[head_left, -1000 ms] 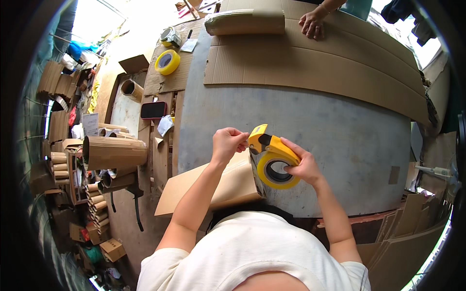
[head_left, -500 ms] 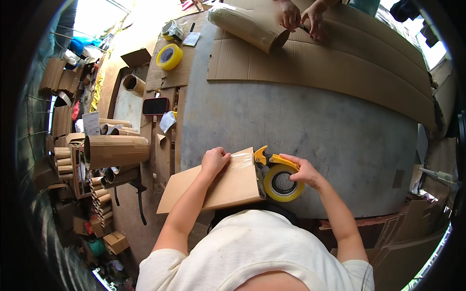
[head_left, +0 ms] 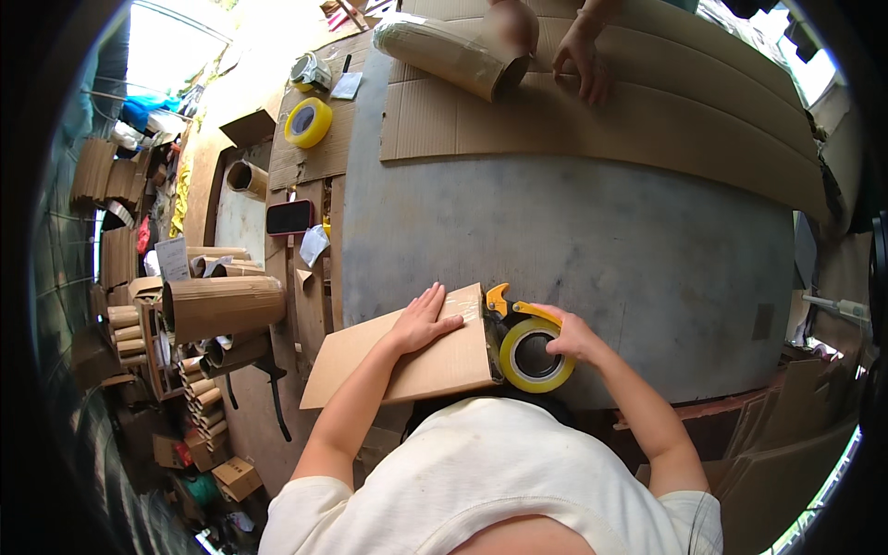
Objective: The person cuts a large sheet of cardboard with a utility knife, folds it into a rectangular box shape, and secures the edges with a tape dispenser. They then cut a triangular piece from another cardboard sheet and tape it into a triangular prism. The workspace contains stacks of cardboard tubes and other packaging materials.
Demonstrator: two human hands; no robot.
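A brown cardboard box (head_left: 370, 365) lies at the table's near edge in front of me, a strip of clear tape shining near its right end. Flat on its top rests my left hand (head_left: 425, 322), fingers stretched out. My right hand (head_left: 572, 335) grips a yellow tape dispenser (head_left: 498, 298) loaded with a big roll of clear tape (head_left: 551, 376). The dispenser's head is close against the box's right end; whether tape joins them I cannot make out.
A co-worker's hands (head_left: 581, 67) are over a large cardboard sheet (head_left: 647, 139) at the far side, near a cardboard tube (head_left: 449, 57). On the left are a yellow tape roll (head_left: 308, 122), a phone (head_left: 289, 217) and a big cardboard tube (head_left: 227, 307). The grey tabletop (head_left: 555, 231) spreads between.
My left hand has opened from curled fingers to lie flat on the box. The dispenser has turned a little in my right hand. The co-worker's hands have moved apart.
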